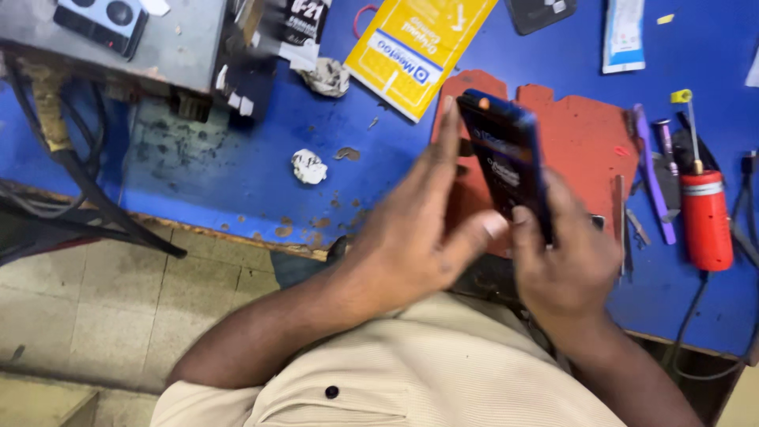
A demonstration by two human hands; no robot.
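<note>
Head view, looking down onto a blue counter (237,158). Both hands are holding a dark phone (506,162) tilted up over a red mat (585,134), just right of centre. Left hand (411,237) is lying at 9 o'clock of the phone, fingers stretched open and long against its left edge, thumb pressing toward the lower end. Right hand (565,261) is sitting at 5 o'clock of the phone, curled loosely around its lower right edge, thumb tip touching the screen side. Phone is blurring slightly; its top corner is pointing toward 12 o'clock.

At 3 o'clock of the phone, a red tool (706,217) with a yellow tip is lying on the counter, a purple pry stick (655,170) between it and the mat. At 11 o'clock, a yellow packet (411,47) is lying flat. At 9 o'clock, well apart, a crumpled paper ball (308,166) is resting on the worn blue surface.
</note>
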